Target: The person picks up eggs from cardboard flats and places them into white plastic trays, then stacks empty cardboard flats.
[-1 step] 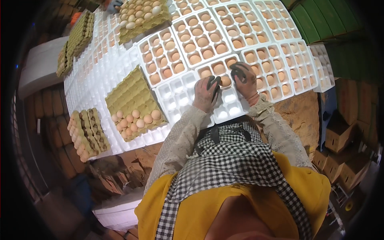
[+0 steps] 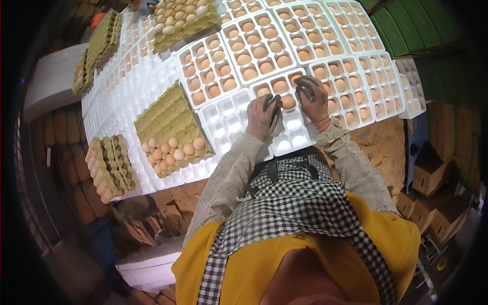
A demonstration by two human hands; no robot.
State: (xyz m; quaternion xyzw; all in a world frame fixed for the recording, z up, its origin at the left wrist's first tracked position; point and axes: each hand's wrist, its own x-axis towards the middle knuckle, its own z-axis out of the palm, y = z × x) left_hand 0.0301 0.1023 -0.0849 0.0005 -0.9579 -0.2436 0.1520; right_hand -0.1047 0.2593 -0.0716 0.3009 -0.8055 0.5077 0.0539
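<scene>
Both my hands are over a partly filled white egg tray at the table's near edge. Dark coverings show on the fingers. Between the hands a brown egg sits in a cell. My left hand is curled with its fingers together at the tray's left side; its palm is hidden. On the other side, my right hand has its fingers bent close by the egg, and whatever they hold is hidden. Eggs fill cells in the far row, while nearer cells are bare. Left of it lies an empty white tray.
Filled white trays cover the far and right side. On the left, a yellow-green pulp tray carries several eggs at its near end. More pulp trays stand behind. Green crates and cardboard boxes are at right.
The view has shifted very slightly, so the trays sit a little differently in the picture. My hands and the egg between them keep almost the same places.
</scene>
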